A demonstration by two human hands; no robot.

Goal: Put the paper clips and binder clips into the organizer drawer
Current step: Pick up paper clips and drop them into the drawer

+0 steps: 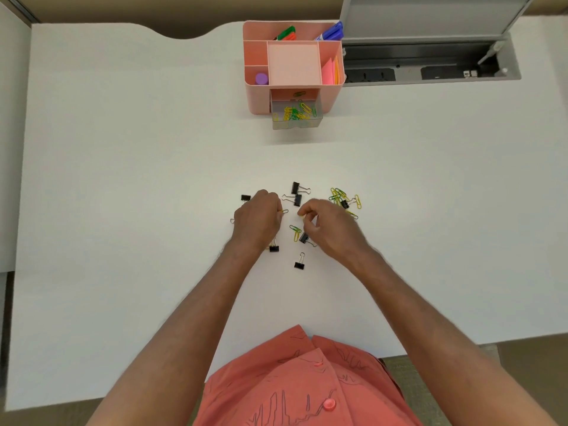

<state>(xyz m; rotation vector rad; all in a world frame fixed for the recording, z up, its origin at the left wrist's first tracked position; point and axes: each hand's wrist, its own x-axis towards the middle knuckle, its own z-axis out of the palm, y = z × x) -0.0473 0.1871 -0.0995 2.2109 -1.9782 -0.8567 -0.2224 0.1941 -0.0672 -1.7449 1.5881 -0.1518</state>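
White counter [123,179]: small wire paper clips [344,198] and black steel binder clips [297,195] scattered before the clear organizer drawer [296,116].
Light, slippery, stiff items; pinching is advised: left hand [258,219] curled, contents unclear; right hand [325,226] pinched on a paper clip.

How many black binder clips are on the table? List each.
7 binder clips: one beyond the left hand, one at its wrist, two above the hands, one in the paper-clip pile, one under the right hand, one nearest. Hands may hide more.

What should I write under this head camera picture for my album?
Two hands, left hand and right hand, gather clips on a white desk near the open drawer.
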